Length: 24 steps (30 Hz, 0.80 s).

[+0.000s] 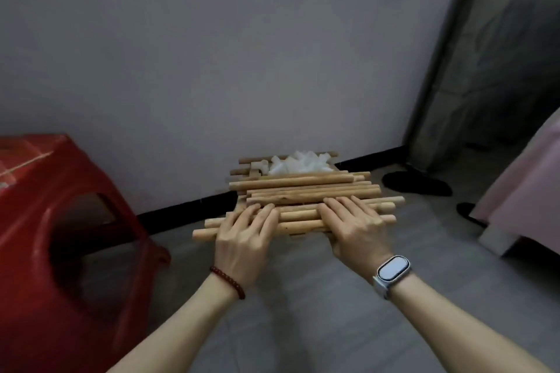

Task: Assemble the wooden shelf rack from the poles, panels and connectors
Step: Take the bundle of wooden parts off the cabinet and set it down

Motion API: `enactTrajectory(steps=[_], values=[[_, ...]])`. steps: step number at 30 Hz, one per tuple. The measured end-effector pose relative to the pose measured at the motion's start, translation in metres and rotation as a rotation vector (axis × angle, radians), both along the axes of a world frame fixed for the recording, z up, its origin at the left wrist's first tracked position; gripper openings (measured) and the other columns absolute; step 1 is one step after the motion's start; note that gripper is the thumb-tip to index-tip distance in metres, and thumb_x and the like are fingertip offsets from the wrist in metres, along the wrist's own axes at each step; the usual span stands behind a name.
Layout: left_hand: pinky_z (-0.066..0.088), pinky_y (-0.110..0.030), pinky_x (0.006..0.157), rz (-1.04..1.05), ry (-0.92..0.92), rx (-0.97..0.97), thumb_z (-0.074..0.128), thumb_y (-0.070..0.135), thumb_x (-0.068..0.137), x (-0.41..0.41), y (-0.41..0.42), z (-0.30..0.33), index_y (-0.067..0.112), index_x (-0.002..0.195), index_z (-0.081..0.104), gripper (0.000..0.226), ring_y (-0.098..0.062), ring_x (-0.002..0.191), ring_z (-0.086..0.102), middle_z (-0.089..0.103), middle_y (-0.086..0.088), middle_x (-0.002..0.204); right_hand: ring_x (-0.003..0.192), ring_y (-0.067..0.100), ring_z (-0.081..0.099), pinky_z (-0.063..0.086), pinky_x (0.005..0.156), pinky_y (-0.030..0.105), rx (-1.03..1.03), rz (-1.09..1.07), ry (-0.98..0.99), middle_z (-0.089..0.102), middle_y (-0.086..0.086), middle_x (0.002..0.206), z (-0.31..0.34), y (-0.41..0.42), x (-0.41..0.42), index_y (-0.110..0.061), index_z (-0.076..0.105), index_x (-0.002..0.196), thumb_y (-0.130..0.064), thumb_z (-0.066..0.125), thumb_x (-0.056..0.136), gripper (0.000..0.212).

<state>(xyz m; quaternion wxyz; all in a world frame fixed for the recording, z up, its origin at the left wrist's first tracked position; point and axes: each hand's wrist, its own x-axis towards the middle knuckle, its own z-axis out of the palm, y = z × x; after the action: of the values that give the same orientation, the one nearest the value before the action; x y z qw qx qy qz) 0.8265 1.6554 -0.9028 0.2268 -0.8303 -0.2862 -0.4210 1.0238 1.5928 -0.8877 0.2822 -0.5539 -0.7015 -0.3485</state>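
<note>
Pressing both my hands flat, fingers straight, on poles: left hand, right hand; long axis crosswise; connectors apparently beyond.

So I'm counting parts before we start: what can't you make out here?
Head view only:
- Panels: buried under the wooden poles; only edges show.
- White connectors: blurred heap, uncountable.
- Lower poles: covered by the left hand and right hand.
- Red stool: cut off by the left edge.
</note>
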Motion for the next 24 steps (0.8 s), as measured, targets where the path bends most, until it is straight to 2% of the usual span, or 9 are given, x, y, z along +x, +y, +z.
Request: enactTrajectory(steps=[6,10,13,16,18,21,22,24], values=[[0.053,-0.038,0.076,0.054,0.037,-0.118,0.052,-0.001,0.081,-0.003,0.003,-0.092,0.007,0.097,0.073,0.027,-0.025,0.09,0.069,0.071,-0.005,0.101,0.083,0.027,0.068,0.055,0.079,0.04,-0.125,0.023,0.019,0.071,0.006,0.093,-0.093,0.014,0.0,-0.01,0.072,0.09,-0.011,0.053,0.074,0.025],[0.054,-0.039,0.077,0.086,0.106,-0.178,0.06,0.001,0.081,-0.011,0.008,-0.132,0.007,0.096,0.073,0.021,-0.026,0.09,0.069,0.072,-0.007,0.099,0.082,0.027,0.068,0.055,0.078,0.04,-0.225,0.017,0.053,0.071,0.006,0.093,-0.139,0.021,-0.008,-0.009,0.071,0.09,-0.007,0.07,0.066,0.024],[0.054,-0.037,0.075,0.101,0.151,-0.247,0.073,0.002,0.074,-0.017,0.004,-0.166,0.009,0.095,0.073,0.023,-0.024,0.089,0.069,0.072,-0.004,0.098,0.082,0.027,0.068,0.055,0.077,0.04,-0.3,0.036,0.056,0.071,0.007,0.093,-0.174,0.019,-0.014,-0.009,0.071,0.091,-0.011,0.069,0.069,0.022],[0.052,-0.035,0.077,0.111,0.158,-0.266,0.071,0.003,0.078,-0.017,0.002,-0.184,0.011,0.097,0.072,0.021,-0.022,0.09,0.068,0.071,-0.002,0.1,0.085,0.029,0.068,0.055,0.077,0.041,-0.311,0.03,0.044,0.071,0.009,0.095,-0.193,0.018,-0.013,-0.008,0.071,0.093,-0.006,0.057,0.074,0.024],[0.051,-0.036,0.08,0.117,0.18,-0.285,0.065,0.004,0.083,-0.014,0.001,-0.192,0.01,0.099,0.071,0.018,-0.023,0.09,0.067,0.07,-0.003,0.102,0.09,0.031,0.067,0.054,0.079,0.043,-0.322,0.016,0.02,0.07,0.011,0.098,-0.202,0.016,-0.008,-0.006,0.071,0.096,-0.002,0.06,0.075,0.023],[0.051,-0.041,0.086,0.112,0.29,-0.359,0.056,0.007,0.085,-0.013,-0.005,-0.207,0.008,0.107,0.068,0.026,-0.026,0.097,0.065,0.067,-0.007,0.109,0.095,0.033,0.066,0.053,0.083,0.047,-0.402,-0.022,-0.02,0.069,0.014,0.104,-0.218,0.009,-0.003,-0.006,0.07,0.101,-0.002,0.072,0.071,0.03],[0.051,-0.043,0.086,0.108,0.337,-0.384,0.058,0.008,0.082,-0.013,-0.005,-0.213,0.007,0.11,0.067,0.029,-0.027,0.099,0.065,0.067,-0.009,0.111,0.096,0.034,0.066,0.053,0.084,0.048,-0.438,-0.034,-0.024,0.069,0.015,0.105,-0.224,0.008,-0.002,-0.006,0.07,0.103,-0.002,0.075,0.069,0.034],[0.051,-0.045,0.086,0.1,0.445,-0.47,0.075,0.011,0.072,-0.011,-0.004,-0.222,0.005,0.114,0.065,0.043,-0.029,0.101,0.064,0.066,-0.012,0.113,0.098,0.036,0.066,0.053,0.084,0.05,-0.544,-0.062,-0.024,0.068,0.018,0.107,-0.234,0.005,-0.002,-0.004,0.069,0.106,-0.002,0.08,0.064,0.043]])
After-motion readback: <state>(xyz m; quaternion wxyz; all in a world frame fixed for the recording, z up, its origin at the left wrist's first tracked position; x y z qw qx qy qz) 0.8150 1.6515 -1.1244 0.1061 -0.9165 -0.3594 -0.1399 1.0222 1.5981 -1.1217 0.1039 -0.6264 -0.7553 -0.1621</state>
